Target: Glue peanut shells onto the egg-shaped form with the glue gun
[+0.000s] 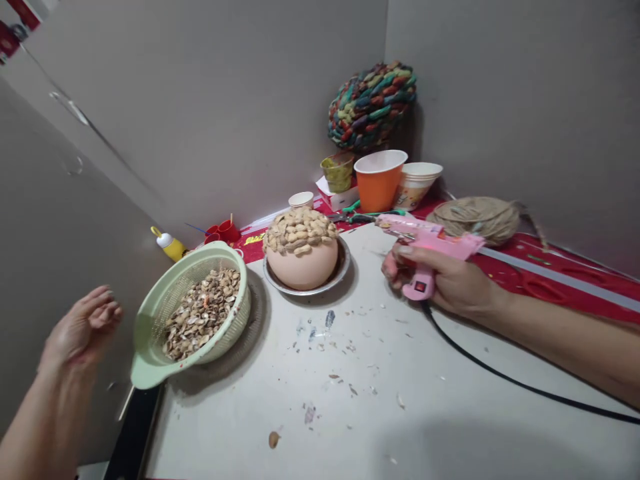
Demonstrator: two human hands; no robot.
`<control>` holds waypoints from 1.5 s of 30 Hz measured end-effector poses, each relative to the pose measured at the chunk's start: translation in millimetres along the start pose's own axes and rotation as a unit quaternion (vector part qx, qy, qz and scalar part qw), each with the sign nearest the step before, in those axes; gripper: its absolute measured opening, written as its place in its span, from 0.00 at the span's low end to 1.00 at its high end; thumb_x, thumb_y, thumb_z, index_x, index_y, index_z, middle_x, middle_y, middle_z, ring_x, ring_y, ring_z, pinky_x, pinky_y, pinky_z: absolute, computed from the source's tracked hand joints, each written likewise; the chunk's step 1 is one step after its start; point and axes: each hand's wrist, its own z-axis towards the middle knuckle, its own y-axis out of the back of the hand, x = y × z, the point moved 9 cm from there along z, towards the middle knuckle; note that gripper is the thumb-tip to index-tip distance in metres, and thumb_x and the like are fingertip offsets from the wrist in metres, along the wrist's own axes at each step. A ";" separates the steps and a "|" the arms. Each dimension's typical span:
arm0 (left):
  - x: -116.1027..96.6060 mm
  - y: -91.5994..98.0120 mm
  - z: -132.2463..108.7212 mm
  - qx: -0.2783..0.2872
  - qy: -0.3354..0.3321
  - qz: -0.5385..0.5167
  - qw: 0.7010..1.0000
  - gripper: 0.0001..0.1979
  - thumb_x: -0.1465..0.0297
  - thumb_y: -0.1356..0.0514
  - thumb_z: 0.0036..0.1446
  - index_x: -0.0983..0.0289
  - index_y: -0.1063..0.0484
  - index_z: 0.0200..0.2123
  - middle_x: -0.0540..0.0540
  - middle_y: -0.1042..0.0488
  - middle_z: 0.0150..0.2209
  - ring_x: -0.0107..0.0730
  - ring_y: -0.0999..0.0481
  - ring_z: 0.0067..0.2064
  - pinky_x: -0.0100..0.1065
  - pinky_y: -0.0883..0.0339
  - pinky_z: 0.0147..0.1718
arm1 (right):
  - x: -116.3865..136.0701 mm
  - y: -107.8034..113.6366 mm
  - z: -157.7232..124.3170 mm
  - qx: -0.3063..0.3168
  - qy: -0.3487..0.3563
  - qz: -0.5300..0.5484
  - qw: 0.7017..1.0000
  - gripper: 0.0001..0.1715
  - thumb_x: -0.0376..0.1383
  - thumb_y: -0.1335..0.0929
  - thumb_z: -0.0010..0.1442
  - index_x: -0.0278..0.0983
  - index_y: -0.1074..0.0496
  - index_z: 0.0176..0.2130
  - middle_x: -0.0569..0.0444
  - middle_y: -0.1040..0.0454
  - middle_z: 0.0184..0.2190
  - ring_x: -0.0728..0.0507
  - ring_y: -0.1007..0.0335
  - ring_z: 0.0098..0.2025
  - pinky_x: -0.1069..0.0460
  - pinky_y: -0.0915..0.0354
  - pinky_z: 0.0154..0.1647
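Glue gun [434,239] held, ball [303,267] in dish [344,269]

Colander [237,319] w/ shells [205,313] L of ball [301,265] in dish [344,267]; glue gun [425,233] R.

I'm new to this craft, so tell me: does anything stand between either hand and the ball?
The green basket of shells stands between the left hand and the ball. Between the glue gun in the right hand and the ball, nothing visible does; the dish only rings its base.
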 end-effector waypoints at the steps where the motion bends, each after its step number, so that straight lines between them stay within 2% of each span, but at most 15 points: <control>1: 1.1 -0.6 4.3 -0.011 -0.010 0.015 1.000 0.13 0.67 0.40 0.55 0.57 0.38 0.43 0.45 0.28 0.25 0.28 0.24 0.28 0.30 0.24 0.31 | -0.5 0.1 0.3 -0.002 -0.002 -0.003 1.000 0.28 0.54 0.22 0.37 0.35 0.30 0.22 0.55 0.30 0.22 0.51 0.37 0.20 0.57 0.41 0.15; 3: 5.0 -17.7 11.9 0.012 -0.014 0.051 0.999 0.17 0.65 0.38 0.53 0.59 0.36 0.46 0.50 0.22 0.34 0.31 0.21 0.37 0.34 0.25 0.40 | -1.0 0.2 0.5 -0.005 -0.006 -0.009 1.000 0.28 0.54 0.22 0.36 0.34 0.30 0.21 0.55 0.30 0.22 0.51 0.37 0.21 0.58 0.41 0.15; 6: 17.3 -62.0 24.4 0.101 0.006 0.147 0.984 0.28 0.51 0.36 0.48 0.64 0.29 0.47 0.61 0.21 0.45 0.48 0.22 0.48 0.46 0.28 0.48 | -2.1 0.6 0.2 -0.007 -0.010 -0.018 1.000 0.29 0.55 0.22 0.35 0.34 0.30 0.21 0.54 0.31 0.22 0.51 0.37 0.21 0.58 0.41 0.16; 9: 28.9 -96.8 41.5 0.143 0.007 0.246 0.959 0.40 0.44 0.34 0.38 0.68 0.26 0.47 0.70 0.26 0.53 0.62 0.30 0.57 0.55 0.41 0.58 | -4.7 4.1 1.0 -0.018 -0.016 -0.021 0.999 0.30 0.55 0.22 0.34 0.35 0.31 0.22 0.54 0.30 0.22 0.50 0.37 0.22 0.58 0.41 0.17; 11: 34.4 -116.0 50.3 0.171 -0.001 0.290 0.941 0.45 0.41 0.37 0.38 0.68 0.28 0.52 0.71 0.33 0.61 0.63 0.37 0.63 0.53 0.50 0.63 | -7.2 7.1 2.5 -0.026 -0.021 -0.018 0.999 0.30 0.55 0.22 0.33 0.36 0.32 0.22 0.54 0.30 0.22 0.50 0.37 0.22 0.58 0.40 0.17; 13: 37.0 -132.6 52.2 0.212 -0.008 0.319 0.924 0.46 0.41 0.39 0.41 0.66 0.31 0.57 0.68 0.38 0.64 0.60 0.42 0.66 0.51 0.53 0.64 | -9.9 8.5 4.4 -0.023 -0.029 -0.026 0.999 0.31 0.56 0.22 0.34 0.36 0.32 0.22 0.54 0.30 0.22 0.50 0.37 0.22 0.58 0.40 0.17; 18: 27.3 -158.4 23.2 0.346 -0.043 0.323 0.880 0.43 0.50 0.36 0.48 0.57 0.41 0.65 0.59 0.40 0.67 0.49 0.39 0.65 0.45 0.45 0.62 | -9.8 10.0 5.1 -0.016 -0.028 -0.053 0.998 0.30 0.57 0.24 0.39 0.35 0.31 0.22 0.52 0.32 0.22 0.50 0.38 0.23 0.58 0.40 0.17; 21: 20.4 -160.4 0.2 0.412 -0.055 0.293 0.861 0.38 0.57 0.34 0.51 0.55 0.39 0.64 0.57 0.40 0.67 0.46 0.38 0.65 0.43 0.40 0.59 | -6.5 9.2 3.0 -0.021 -0.023 -0.056 0.998 0.28 0.56 0.24 0.39 0.35 0.30 0.22 0.52 0.31 0.23 0.49 0.37 0.24 0.58 0.38 0.19; 24: 21.3 -153.4 -14.3 0.450 -0.019 0.239 0.860 0.30 0.62 0.36 0.54 0.57 0.35 0.61 0.60 0.34 0.63 0.45 0.30 0.58 0.43 0.32 0.52 | -4.1 8.2 1.5 -0.030 -0.023 -0.061 0.997 0.30 0.57 0.24 0.35 0.35 0.32 0.20 0.51 0.31 0.22 0.49 0.38 0.23 0.57 0.39 0.18; 28: 19.9 -131.7 -13.7 0.411 0.014 0.209 0.887 0.26 0.64 0.35 0.54 0.60 0.31 0.56 0.59 0.24 0.50 0.38 0.23 0.46 0.40 0.29 0.44 | -5.2 7.1 1.2 -0.032 -0.035 -0.063 0.997 0.31 0.58 0.23 0.33 0.36 0.33 0.20 0.52 0.31 0.21 0.48 0.38 0.22 0.57 0.39 0.17; 32: 16.2 -112.4 -9.2 0.368 0.032 0.189 0.910 0.25 0.63 0.35 0.55 0.62 0.31 0.55 0.58 0.22 0.42 0.36 0.23 0.42 0.37 0.30 0.40 | -6.8 8.3 2.0 -0.038 -0.038 -0.068 0.996 0.31 0.57 0.23 0.34 0.36 0.32 0.21 0.51 0.31 0.21 0.47 0.36 0.23 0.56 0.36 0.19; 35: 18.2 -103.4 -4.7 0.340 0.039 0.210 0.916 0.26 0.58 0.38 0.56 0.65 0.33 0.55 0.56 0.21 0.34 0.32 0.24 0.31 0.32 0.32 0.31 | -8.0 10.4 3.2 -0.047 -0.038 -0.067 0.996 0.30 0.57 0.23 0.32 0.37 0.34 0.20 0.51 0.31 0.21 0.47 0.37 0.22 0.56 0.38 0.17; 37: 19.8 -102.0 -1.5 0.332 0.024 0.250 0.909 0.27 0.55 0.41 0.57 0.67 0.32 0.53 0.53 0.23 0.27 0.30 0.28 0.26 0.31 0.35 0.27 | -10.4 10.7 4.1 -0.046 -0.045 -0.065 0.996 0.30 0.57 0.23 0.32 0.37 0.34 0.20 0.51 0.32 0.20 0.47 0.38 0.22 0.56 0.39 0.15; 39: 20.8 -103.1 3.3 0.322 -0.008 0.311 0.894 0.26 0.53 0.44 0.58 0.68 0.30 0.51 0.52 0.25 0.24 0.31 0.28 0.25 0.32 0.35 0.26 | -12.3 11.7 4.8 -0.051 -0.050 -0.060 0.996 0.30 0.56 0.23 0.31 0.38 0.34 0.20 0.51 0.33 0.19 0.47 0.39 0.21 0.56 0.41 0.13; 45: 23.9 -115.8 23.7 0.280 -0.075 0.428 0.856 0.17 0.61 0.42 0.52 0.66 0.25 0.41 0.53 0.25 0.24 0.34 0.27 0.26 0.32 0.35 0.26 | -10.8 12.8 5.8 -0.073 -0.046 -0.057 0.995 0.29 0.55 0.22 0.29 0.39 0.34 0.19 0.51 0.32 0.20 0.46 0.38 0.21 0.55 0.40 0.14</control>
